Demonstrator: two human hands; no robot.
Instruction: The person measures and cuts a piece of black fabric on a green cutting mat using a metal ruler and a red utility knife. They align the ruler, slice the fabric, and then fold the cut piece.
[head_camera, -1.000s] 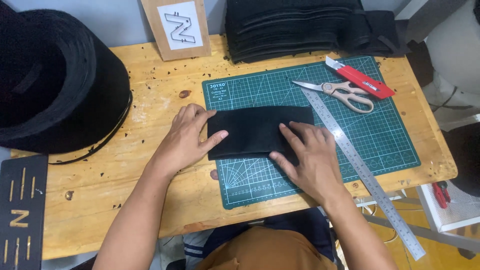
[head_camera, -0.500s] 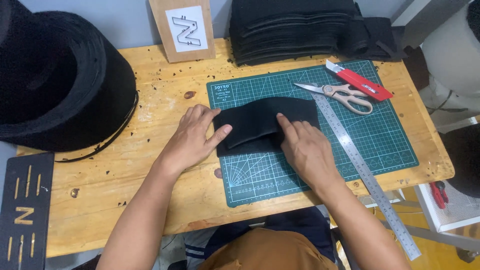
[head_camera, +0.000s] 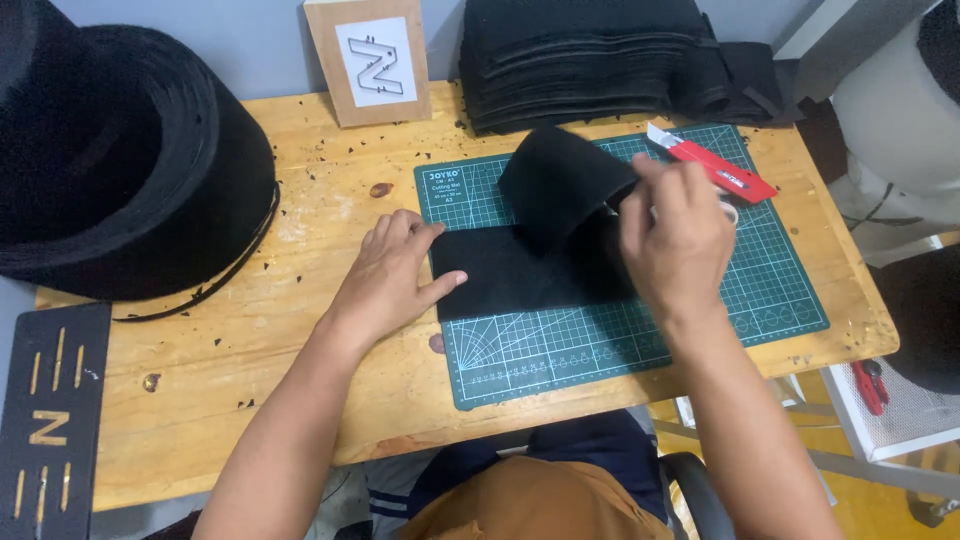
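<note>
— What's different from a second ago?
— The right hand (head_camera: 675, 235) has lifted off the green mat (head_camera: 760, 290), curling the black felt piece (head_camera: 560, 185) up and over.
— And the scissors?
— Now hidden behind that hand.

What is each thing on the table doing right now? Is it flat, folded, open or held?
Black felt piece: lower part flat on the mat, upper part curled up and over.
Left hand: flat, pressing the felt's left edge.
Right hand: raised, gripping the felt's lifted end.
Green cutting mat: lying flat.
Red utility knife: lying on the mat, untouched.
Stack of black felt: piled at the table's back.
</note>
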